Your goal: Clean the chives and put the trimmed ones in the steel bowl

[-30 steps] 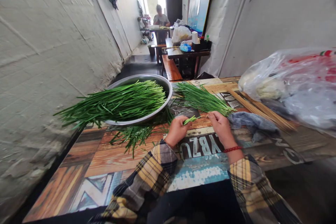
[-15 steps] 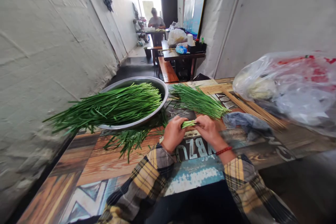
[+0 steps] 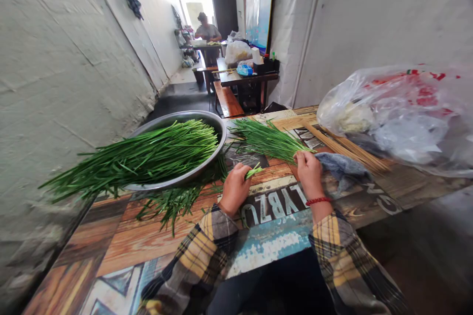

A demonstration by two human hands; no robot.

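My left hand (image 3: 236, 188) is closed around a small bunch of garlic chives (image 3: 254, 171), whose pale cut ends poke out to the right. My right hand (image 3: 309, 170), with a red bead bracelet at the wrist, pinches at the pale ends of a loose pile of garlic chives (image 3: 271, 140) lying on the table. How many stalks it grips is hidden by the fingers. To the left, a metal basin (image 3: 222, 142) holds a large heap of garlic chives (image 3: 166, 152), leaves hanging over its far left rim. Torn leaves (image 3: 172, 204) are scattered below the basin.
A grey cloth (image 3: 343, 167) lies right of my right hand, near wooden sticks (image 3: 345, 147) and a large plastic bag (image 3: 402, 113). The patterned table (image 3: 148, 241) runs beside a white wall. Farther back, a person (image 3: 207, 32) is at another table.
My right hand has left the bunch in my left hand and moved right and up to the loose pile's ends. My left hand keeps its bunch. The view has shifted slightly.
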